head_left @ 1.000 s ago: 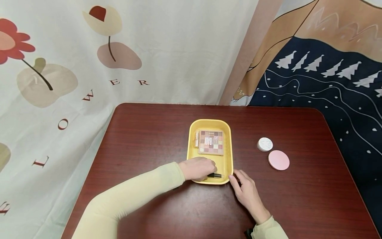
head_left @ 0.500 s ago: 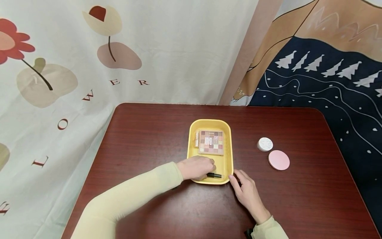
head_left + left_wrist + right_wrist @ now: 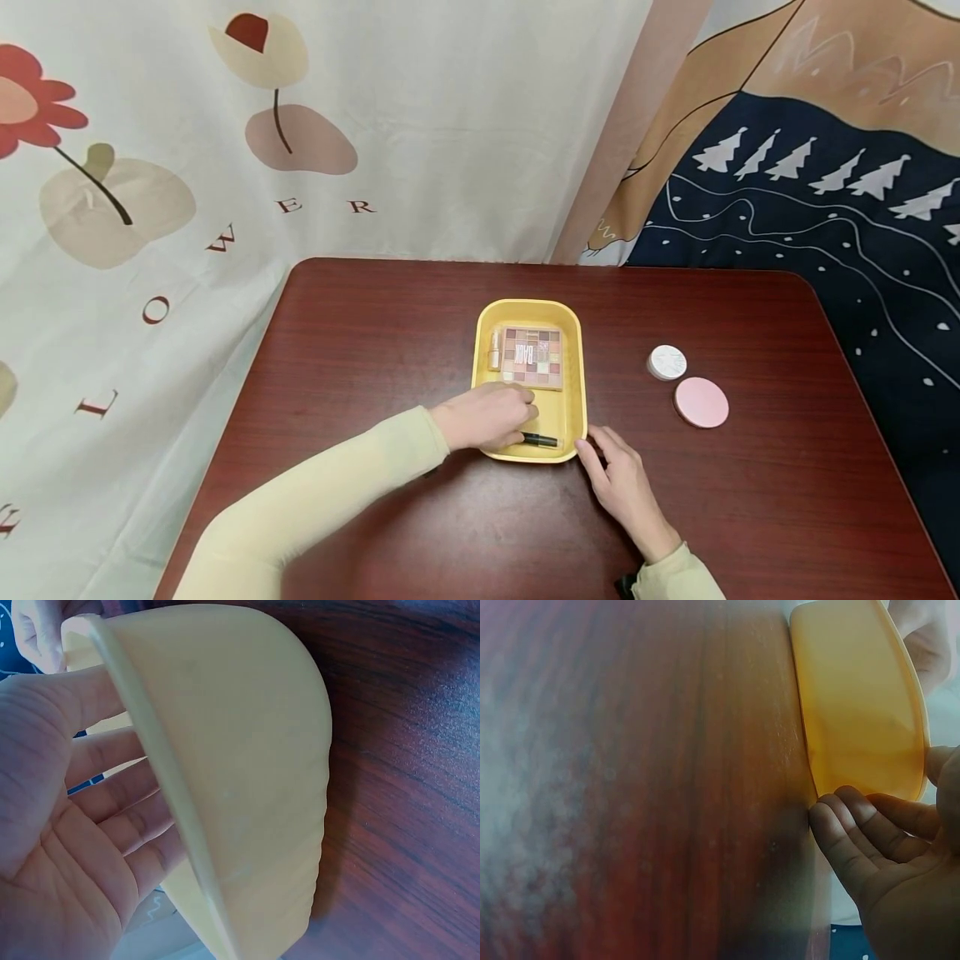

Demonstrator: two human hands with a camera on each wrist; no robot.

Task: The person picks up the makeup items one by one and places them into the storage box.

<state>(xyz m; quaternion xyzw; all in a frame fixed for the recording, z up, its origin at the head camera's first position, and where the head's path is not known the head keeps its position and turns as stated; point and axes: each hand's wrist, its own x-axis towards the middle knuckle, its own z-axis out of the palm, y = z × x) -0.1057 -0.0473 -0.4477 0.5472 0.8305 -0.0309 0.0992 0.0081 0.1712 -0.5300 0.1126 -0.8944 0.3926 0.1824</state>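
A yellow tray (image 3: 552, 409) stands on the table. My left hand (image 3: 489, 417) reaches over its near left side, and its fingers extend past the rim in the left wrist view. Nothing shows in its grip. Close to those fingers, a black pen-shaped cosmetic (image 3: 540, 440) lies on the tray floor, its left end partly hidden. Farther back in the tray are an eyeshadow palette (image 3: 532, 358) and a small slim tube (image 3: 494, 351), perhaps a lipstick. At the near right corner, my right hand (image 3: 621, 483) touches the tray from outside, thumb by the rim and fingers along the wall.
Right of the tray, a white round jar (image 3: 667, 362) and a pink round compact (image 3: 701, 402) sit close together on the dark red table (image 3: 375, 333). A flower-printed curtain (image 3: 450, 125) hangs behind the table, and a navy cloth with trees (image 3: 810, 217) hangs at right.
My left hand has drawn slightly left and away from the black pen-shaped cosmetic, which stays on the tray floor. The right hand and the tray have kept their places.
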